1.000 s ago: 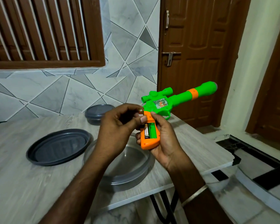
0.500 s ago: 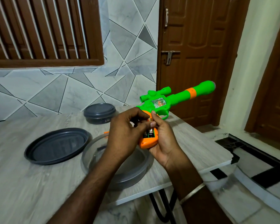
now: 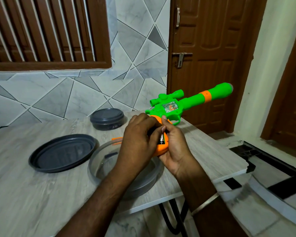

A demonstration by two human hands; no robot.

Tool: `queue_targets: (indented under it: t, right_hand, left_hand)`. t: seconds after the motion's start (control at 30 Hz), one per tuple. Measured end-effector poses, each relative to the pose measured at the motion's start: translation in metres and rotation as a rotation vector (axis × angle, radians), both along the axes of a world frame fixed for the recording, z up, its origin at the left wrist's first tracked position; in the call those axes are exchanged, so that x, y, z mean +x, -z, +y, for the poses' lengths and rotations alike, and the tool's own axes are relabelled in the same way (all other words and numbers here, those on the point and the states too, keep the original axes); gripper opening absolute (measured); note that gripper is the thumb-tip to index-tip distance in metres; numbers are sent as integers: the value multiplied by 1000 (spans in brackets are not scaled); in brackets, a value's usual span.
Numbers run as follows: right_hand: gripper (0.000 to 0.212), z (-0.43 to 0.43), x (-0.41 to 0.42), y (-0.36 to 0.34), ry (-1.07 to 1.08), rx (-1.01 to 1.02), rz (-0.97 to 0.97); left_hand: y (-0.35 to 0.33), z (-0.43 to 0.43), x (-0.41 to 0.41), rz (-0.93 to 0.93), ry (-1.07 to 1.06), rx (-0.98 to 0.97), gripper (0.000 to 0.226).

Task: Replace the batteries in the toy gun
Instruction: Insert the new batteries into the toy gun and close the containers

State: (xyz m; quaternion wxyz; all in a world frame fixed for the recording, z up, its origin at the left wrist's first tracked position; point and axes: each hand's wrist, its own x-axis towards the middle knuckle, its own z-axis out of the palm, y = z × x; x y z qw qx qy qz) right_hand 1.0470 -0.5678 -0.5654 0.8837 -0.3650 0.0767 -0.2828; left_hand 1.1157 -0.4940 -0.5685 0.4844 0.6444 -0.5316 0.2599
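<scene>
Grey lid (image 3: pixel 61 153) — upturned on table (image 3: pixel 24 194), at left. Left hand (image 3: pixel 140 141): fingers curled onto battery (image 3: pixel 161 140) in the handle's open compartment. Right hand (image 3: pixel 174 151): wrapped round the orange handle. Toy gun (image 3: pixel 186 105) — held above the table, over clear bowl (image 3: pixel 99 161); long axis slants up-right, barrel toward door (image 3: pixel 212 65).

The battery (image 3: pixel 161 140), pinched above the orange grip (image 3: pixel 161 150) of the toy gun (image 3: pixel 186 103) a second ago, has been brought down into the open compartment. That compartment, exposed before, is now largely covered by the left hand (image 3: pixel 138 142), fingers curled over it. An orange strip (image 3: pixel 117 140) has been uncovered at the hand's 10 o'clock.
</scene>
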Motion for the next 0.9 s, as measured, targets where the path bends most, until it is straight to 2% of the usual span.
queue_targets:
  t: [0.17, 0.53, 0.77, 0.9]
  right_hand:
    - [41, 3, -2, -2, -10, 12, -23]
    - [42, 4, -4, -4, 1, -41, 56]
    - [39, -5, -8, 0, -27, -85, 84]
    - [38, -13, -22, -5, -111, -163, 135]
  left_hand:
    - [3, 1, -1, -19, -5, -13, 12]
    - [8, 7, -4, -72, 13, -16, 11]
    - [0, 6, -4, -64, 55, 90, 11]
    - [-5, 6, 8, -10, 87, -16, 19]
